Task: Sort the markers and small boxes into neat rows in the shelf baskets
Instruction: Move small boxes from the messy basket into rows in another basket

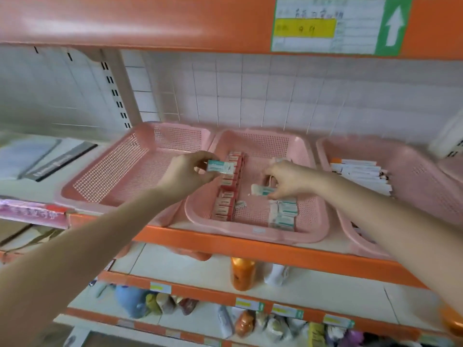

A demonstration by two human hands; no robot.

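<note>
You are on the box-sorting step. Your left hand [190, 172] grips one teal box [220, 167] in curled fingers, over the red boxes [226, 194] that run in a row down the left side of the middle basket [310, 221]. Your right hand [288, 182] pinches a second box [260, 190] low in that basket, just far of the teal row [284, 214] at the near right. Next, as I judge it, both boxes need turning to match that row and setting square at its far end.

The markers [360, 175] lie in the right basket [426, 171]. The baskets sit on an orange-edged shelf [250, 244] against a white tiled wall [275, 96]. Bottles [243, 274] stand on the shelf below.
</note>
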